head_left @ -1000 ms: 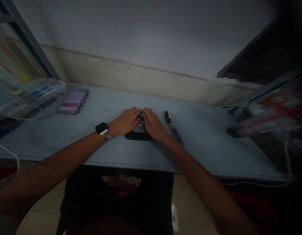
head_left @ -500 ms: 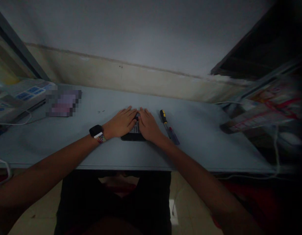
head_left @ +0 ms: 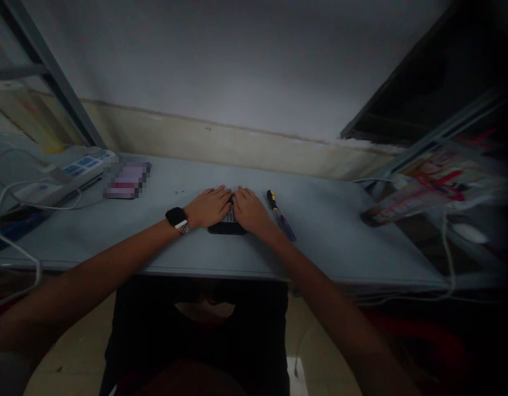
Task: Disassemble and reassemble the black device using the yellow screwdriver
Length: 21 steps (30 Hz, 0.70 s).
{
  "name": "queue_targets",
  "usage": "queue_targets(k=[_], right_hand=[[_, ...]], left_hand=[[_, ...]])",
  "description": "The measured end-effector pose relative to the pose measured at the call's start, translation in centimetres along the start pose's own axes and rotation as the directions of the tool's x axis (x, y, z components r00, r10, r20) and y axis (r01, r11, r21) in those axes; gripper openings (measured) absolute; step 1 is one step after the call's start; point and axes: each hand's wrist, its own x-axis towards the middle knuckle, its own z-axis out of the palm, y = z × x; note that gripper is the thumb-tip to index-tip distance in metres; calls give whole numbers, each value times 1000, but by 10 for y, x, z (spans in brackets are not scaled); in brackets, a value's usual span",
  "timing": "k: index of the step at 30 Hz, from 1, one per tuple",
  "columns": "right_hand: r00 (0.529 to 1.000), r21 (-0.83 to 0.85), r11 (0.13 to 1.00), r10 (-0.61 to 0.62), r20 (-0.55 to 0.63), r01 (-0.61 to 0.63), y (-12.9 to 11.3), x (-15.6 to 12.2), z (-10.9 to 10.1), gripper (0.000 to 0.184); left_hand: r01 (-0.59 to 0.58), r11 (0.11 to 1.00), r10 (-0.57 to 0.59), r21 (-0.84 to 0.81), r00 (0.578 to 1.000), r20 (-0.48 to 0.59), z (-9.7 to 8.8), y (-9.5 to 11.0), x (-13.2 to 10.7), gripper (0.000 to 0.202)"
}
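A flat black device (head_left: 227, 228) with a whitish printed label lies on the desk, mostly covered by my hands; I cannot make out its kind. My left hand (head_left: 210, 208) rests palm down over its left side, fingers stretched out. Over the right side lies my right hand (head_left: 249, 209), also palm down with straight fingers. The two hands nearly meet at the far end of the device. A screwdriver (head_left: 271, 198) with a black and yellow handle lies to the right, and a bluish translucent handle shows at its lower end.
A phone (head_left: 128, 180), blurred out, lies at the left near a white power strip (head_left: 87, 169) with cables. Tiny dark bits (head_left: 178, 192) lie left of my hands. A plastic-wrapped package (head_left: 419, 198) is at the right edge. The wall (head_left: 237, 143) stands behind the desk.
The camera view has shifted a little, showing more of the left side. Both hands stay flat on the black device, with little visible movement.
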Motion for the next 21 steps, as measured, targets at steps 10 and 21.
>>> queue_targets(k=[10, 21], right_hand=[[915, -128, 915, 355, -189, -382, 67, 2, -42, 46], [901, 12, 902, 433, -44, -432, 84, 12, -35, 30]], left_hand=[[-60, 998, 57, -30, 994, -93, -4, 47, -8, 54], [-43, 999, 42, -1, 992, -122, 8, 52, -7, 52]])
